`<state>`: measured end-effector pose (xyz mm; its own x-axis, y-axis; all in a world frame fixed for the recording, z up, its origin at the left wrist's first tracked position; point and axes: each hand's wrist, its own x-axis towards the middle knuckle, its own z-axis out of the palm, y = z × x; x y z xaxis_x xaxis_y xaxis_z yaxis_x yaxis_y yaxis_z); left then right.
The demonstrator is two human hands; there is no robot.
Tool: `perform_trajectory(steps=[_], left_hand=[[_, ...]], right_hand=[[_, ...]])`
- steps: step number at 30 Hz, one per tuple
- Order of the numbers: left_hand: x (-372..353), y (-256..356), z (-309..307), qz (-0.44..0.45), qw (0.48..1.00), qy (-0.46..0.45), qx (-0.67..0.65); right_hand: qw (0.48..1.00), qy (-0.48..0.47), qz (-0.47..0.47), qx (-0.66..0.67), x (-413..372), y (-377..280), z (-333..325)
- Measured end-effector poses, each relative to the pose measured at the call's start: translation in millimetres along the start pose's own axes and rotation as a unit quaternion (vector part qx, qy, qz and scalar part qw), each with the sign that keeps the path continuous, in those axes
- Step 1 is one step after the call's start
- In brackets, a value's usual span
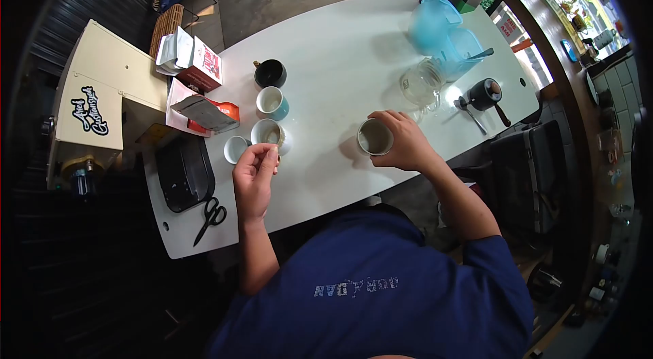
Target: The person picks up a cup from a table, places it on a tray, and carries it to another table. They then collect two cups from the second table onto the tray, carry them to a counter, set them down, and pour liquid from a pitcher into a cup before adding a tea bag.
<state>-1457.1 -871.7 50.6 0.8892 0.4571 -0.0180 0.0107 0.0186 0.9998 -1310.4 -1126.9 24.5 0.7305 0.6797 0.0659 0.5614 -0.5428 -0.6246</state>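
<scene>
Right hand (403, 147) grips a cup (374, 137) standing mid-tabletop (326, 66), left hand (255, 175) pinched shut beside a second cup (269, 133); steady work probably means keeping the gripped cup level and planted.

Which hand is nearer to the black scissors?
Left. The left hand sits just up and right of the scissors; the right hand grips a grey cup much farther right.
</scene>
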Motion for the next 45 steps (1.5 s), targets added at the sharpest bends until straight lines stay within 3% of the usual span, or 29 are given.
perform_trajectory(steps=[20, 29, 34, 38, 45], left_hand=[[-64, -30, 48, -0.072, 0.987, 0.142, 0.016], [-66, -27, 62, -0.082, 0.986, 0.142, 0.039], [-51, -28, 71, -0.092, 0.987, 0.108, 0.072], [-28, -32, 83, -0.1, 0.991, 0.048, 0.074], [35, -48, 112, -0.147, 0.972, -0.151, 0.1]], right_hand=[[0.987, -0.101, -0.128, 0.01, 19, 45, -1], [0.978, -0.121, -0.156, 0.065, 20, 51, -2], [0.975, -0.083, -0.15, 0.139, 5, 61, -3], [0.985, -0.043, -0.06, 0.159, -19, 71, -5], [0.982, -0.001, 0.042, 0.182, -71, 75, -12]])
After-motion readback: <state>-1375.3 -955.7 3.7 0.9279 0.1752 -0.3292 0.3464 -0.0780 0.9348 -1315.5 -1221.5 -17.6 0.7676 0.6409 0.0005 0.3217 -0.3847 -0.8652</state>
